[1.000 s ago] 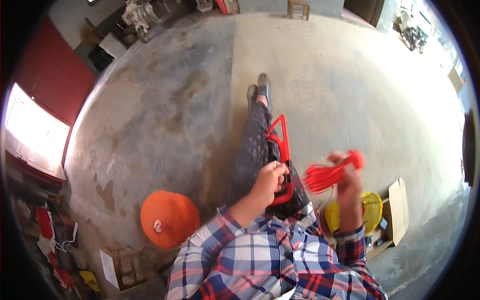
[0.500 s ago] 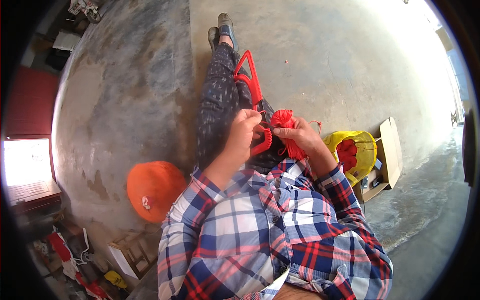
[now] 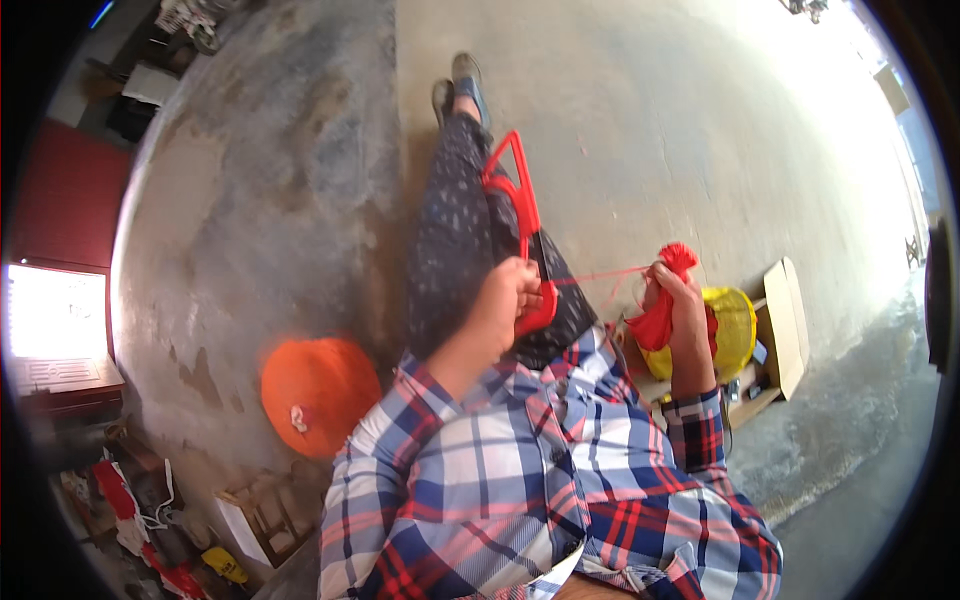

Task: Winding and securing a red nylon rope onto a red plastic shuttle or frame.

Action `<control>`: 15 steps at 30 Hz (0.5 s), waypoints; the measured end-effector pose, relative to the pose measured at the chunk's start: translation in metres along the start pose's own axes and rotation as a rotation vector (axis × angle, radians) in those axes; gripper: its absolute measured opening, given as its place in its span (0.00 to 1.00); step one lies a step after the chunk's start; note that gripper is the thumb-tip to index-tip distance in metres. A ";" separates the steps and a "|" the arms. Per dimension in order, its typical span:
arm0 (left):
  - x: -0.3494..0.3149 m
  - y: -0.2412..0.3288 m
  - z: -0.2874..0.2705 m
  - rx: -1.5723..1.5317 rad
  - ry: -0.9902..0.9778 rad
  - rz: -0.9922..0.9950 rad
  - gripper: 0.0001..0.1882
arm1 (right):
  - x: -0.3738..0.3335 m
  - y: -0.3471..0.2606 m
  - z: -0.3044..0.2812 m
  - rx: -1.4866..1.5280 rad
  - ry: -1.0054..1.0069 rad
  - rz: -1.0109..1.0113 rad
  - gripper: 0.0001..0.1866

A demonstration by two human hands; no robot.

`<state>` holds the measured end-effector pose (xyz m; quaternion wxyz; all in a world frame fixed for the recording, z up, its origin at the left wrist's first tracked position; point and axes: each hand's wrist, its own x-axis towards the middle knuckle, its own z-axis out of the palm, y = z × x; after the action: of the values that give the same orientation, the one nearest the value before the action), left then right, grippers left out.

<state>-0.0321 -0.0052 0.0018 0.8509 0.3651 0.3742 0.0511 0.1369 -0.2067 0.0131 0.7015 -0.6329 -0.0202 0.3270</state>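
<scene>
A red, angular frame [image 3: 526, 205] with a dark middle section lies along my legs. My left hand [image 3: 505, 300] is closed around its lower part, fingers curled and partly hidden. Out to the right, my right hand [image 3: 676, 292] grips a bundle of red cord [image 3: 655, 325], whose gathered top sticks out above the fingers. A thin red strand [image 3: 605, 274] runs taut from that bundle across to the frame beside my left hand. Slacker red strands hang below the right hand.
Right of my lap stands a yellow mesh basket [image 3: 738, 325], next to an open cardboard box [image 3: 790, 330] with small items inside. An orange round object [image 3: 320, 397] sits on the floor at the left. A wooden frame [image 3: 268, 520] and clutter lie at lower left.
My right hand has moved away to the right with the cord bundle, drawing a strand straight between the hands. My left hand has shifted slightly right and down, staying at the frame.
</scene>
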 end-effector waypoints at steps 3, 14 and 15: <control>-0.002 -0.013 -0.003 0.557 0.204 0.601 0.14 | -0.004 -0.004 0.011 0.060 -0.165 -0.088 0.17; -0.049 0.034 0.027 0.177 -0.422 0.490 0.14 | -0.023 0.031 0.065 0.092 -0.683 -0.017 0.25; -0.053 0.046 0.021 0.156 -0.357 0.534 0.12 | -0.027 0.027 0.065 0.130 -0.787 0.140 0.24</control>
<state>-0.0467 -0.0035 0.0732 0.8291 0.5175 0.1131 0.1789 0.0756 -0.1630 0.0121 0.6548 -0.4134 -0.2235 0.5919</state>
